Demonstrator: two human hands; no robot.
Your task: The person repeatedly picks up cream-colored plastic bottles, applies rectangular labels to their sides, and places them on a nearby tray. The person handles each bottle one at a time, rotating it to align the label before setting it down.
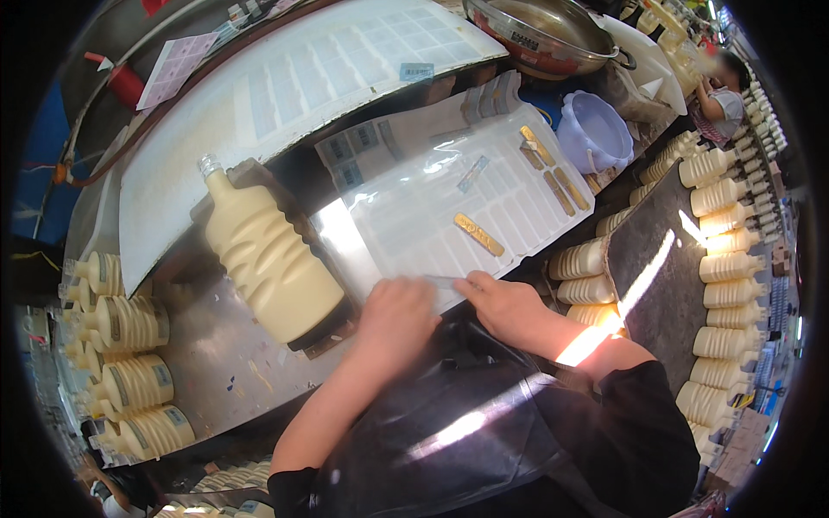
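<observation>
My left hand is slightly blurred, with its fingers closed. My right hand is pinched closed beside it. A thin greyish strip, like a label, stretches between their fingertips. Both hands are over the near edge of a translucent label sheet, which carries a few gold label strips and a small bluish label. Left of my left hand, a large cream bottle with wavy ridges and a clear neck lies on a dark support, its neck pointing away from me.
Behind the bottle lies a white board with faint label outlines. A purple bucket and a metal basin stand at the far right. Rows of cream bottles line both sides. Another person is at the upper right.
</observation>
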